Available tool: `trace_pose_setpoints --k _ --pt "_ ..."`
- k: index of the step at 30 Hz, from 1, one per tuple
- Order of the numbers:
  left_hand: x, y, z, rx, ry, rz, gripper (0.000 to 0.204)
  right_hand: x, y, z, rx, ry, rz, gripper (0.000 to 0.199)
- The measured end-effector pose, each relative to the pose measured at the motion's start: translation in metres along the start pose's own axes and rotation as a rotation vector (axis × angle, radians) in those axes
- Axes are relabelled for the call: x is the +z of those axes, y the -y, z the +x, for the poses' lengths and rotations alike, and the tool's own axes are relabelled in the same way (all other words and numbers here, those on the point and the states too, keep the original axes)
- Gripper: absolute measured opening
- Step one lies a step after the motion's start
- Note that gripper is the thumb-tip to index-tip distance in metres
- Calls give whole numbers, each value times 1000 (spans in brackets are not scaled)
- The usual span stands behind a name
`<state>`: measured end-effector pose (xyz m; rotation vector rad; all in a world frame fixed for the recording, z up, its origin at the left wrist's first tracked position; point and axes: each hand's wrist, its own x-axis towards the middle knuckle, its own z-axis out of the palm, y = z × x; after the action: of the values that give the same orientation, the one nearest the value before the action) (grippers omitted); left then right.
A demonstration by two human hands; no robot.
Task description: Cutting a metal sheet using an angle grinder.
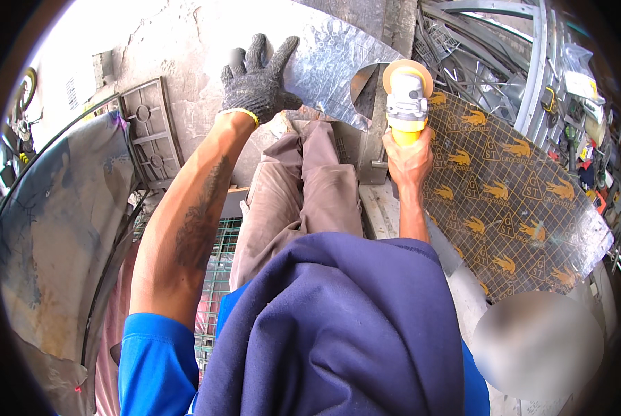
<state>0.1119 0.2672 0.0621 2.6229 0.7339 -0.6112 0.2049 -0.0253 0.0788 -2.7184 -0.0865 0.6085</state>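
One angle grinder [407,107] is gripped by the bare right hand's [411,161] curled fingers, long axis pointing away, single disc [407,64] foremost, beside one metal sheet [335,62]; the gloved left hand's [258,87] fingers are spread wide, grasping nothing.

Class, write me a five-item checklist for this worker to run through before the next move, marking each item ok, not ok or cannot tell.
1. Grinder firmly gripped: ok, the right hand is closed around its yellow body.
2. Both hands gloved: not ok, the left hand wears a dark glove, but the right is bare.
3. Left hand away from the disc: ok, a gap separates them.
4. Disc stopped: cannot tell from a still picture.
5. Metal sheet steady: cannot tell, its far left side is lost in glare.
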Motion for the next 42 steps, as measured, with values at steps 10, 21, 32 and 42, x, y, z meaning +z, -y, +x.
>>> trace_pose_setpoints --k 10,21,32,42 --pt "3 0 1 1 8 10 118 -5 -17 3 -229 -28 -30 62" --pt "3 0 1 10 -9 2 116 -5 -23 23 -409 59 -45 62" --pt "5 2 1 5 -24 0 116 -5 -35 20 -306 44 -31 58" --pt "4 0 1 -4 -23 6 117 -7 -21 34 -451 150 96 59"
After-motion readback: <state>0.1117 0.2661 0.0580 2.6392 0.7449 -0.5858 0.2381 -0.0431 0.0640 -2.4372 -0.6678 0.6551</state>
